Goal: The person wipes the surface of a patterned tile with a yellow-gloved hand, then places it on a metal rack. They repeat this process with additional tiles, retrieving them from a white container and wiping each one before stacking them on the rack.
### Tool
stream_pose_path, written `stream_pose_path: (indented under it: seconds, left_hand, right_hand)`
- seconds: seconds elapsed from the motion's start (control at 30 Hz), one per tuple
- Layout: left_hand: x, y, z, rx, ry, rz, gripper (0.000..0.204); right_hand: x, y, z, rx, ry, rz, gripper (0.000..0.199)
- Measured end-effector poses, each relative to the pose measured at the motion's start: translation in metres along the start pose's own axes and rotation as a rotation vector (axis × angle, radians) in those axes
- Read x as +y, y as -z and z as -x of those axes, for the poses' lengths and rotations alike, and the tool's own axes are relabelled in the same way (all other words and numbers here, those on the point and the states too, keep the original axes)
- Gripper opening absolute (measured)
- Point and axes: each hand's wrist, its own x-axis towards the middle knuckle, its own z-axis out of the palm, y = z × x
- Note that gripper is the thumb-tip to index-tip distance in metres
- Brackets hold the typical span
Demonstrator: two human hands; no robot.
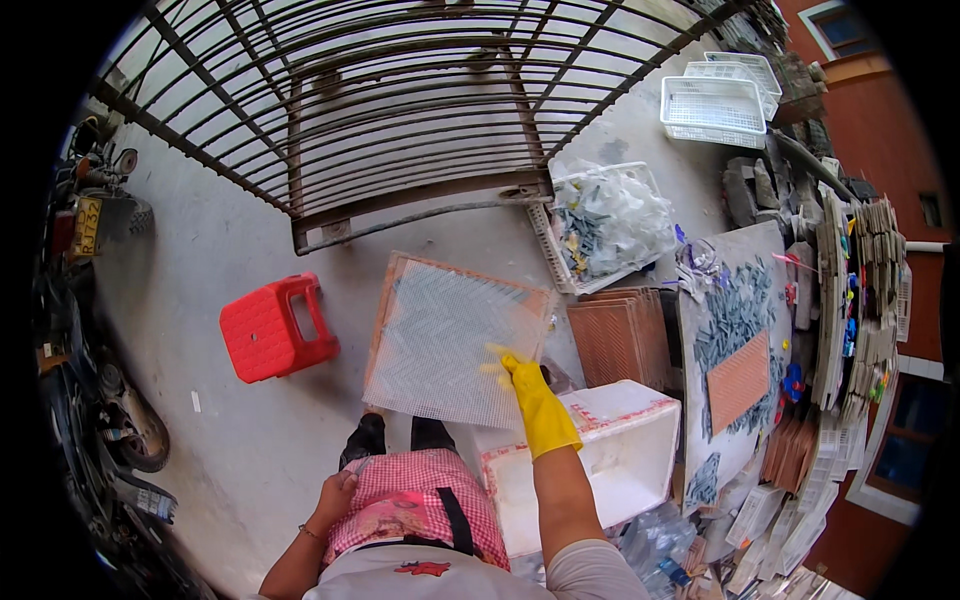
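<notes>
A pale mesh sheet [445,345] lies over an orange-brown board [385,305], with grey strips in a zigzag pattern showing through. My right hand [528,390], in a yellow rubber glove, is at the right edge of the mesh. Its thumb side is in front and the other fingers look faint through the netting, so it seems to pinch the sheet. Bare and curled closed, my left hand [342,484] rests by the pink checked apron [420,500]. A small thin greyish thing shows at its fingertips, too small to name.
A red stool [275,330] stands left of the board, a metal rack [420,190] beyond it. To the right are a white foam box [620,455], stacked ridged boards [620,340], a crate of plastic [615,225] and a panel [720,250] strewn with grey strips. Motorbikes [120,420] line the left.
</notes>
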Motion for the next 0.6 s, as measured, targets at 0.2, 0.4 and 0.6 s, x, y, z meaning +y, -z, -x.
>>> stream_pose_path:
  seconds: [0.2, 0.4, 0.6]
  left_hand:
    - [-0.003, 0.0, 0.001, 0.017, -0.012, -0.036, 0.028]
    - [-0.011, 0.001, -0.005, -0.014, -0.013, -0.029, 0.029]
    - [0.003, 0.001, -0.007, -0.029, -0.012, -0.028, 0.029]
  right_hand:
    - [-0.014, -0.022, 0.002, 0.048, -0.009, -0.006, 0.034]
    - [-0.016, -0.018, 0.0, 0.03, -0.02, 0.06, 0.033]
    - [-0.029, -0.034, 0.011, 0.069, -0.023, 0.069, 0.032]
